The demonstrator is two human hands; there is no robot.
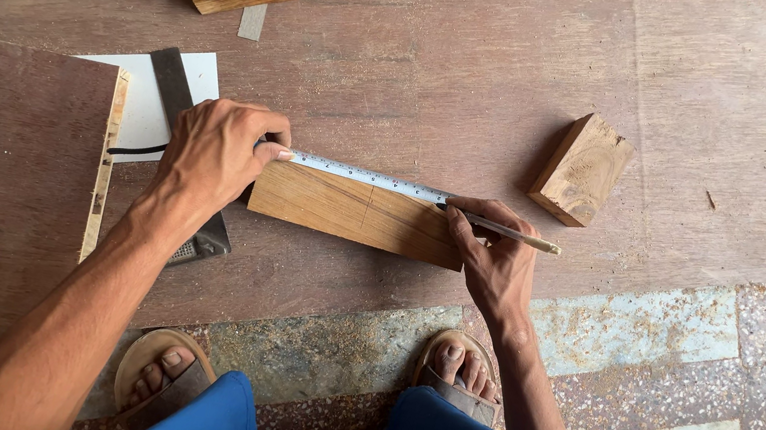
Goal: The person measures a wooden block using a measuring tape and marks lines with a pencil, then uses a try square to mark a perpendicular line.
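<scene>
The wooden block (pixel 358 213) lay flat on the plywood sheet (pixel 483 88) on the floor. The left hand (pixel 215 155) pinned a measuring tape (pixel 368 177) along the block's far edge so it stayed straight, while the right hand (pixel 496 257) gripped a pencil (pixel 512 232) at the tape's other end, steadying the block.

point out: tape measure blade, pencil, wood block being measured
tape measure blade (pixel 364 176), head view, mid-blade along the block's top edge
pencil (pixel 512 232), head view, shaft beyond right hand
wood block (pixel 343 209), head view, top face
</scene>
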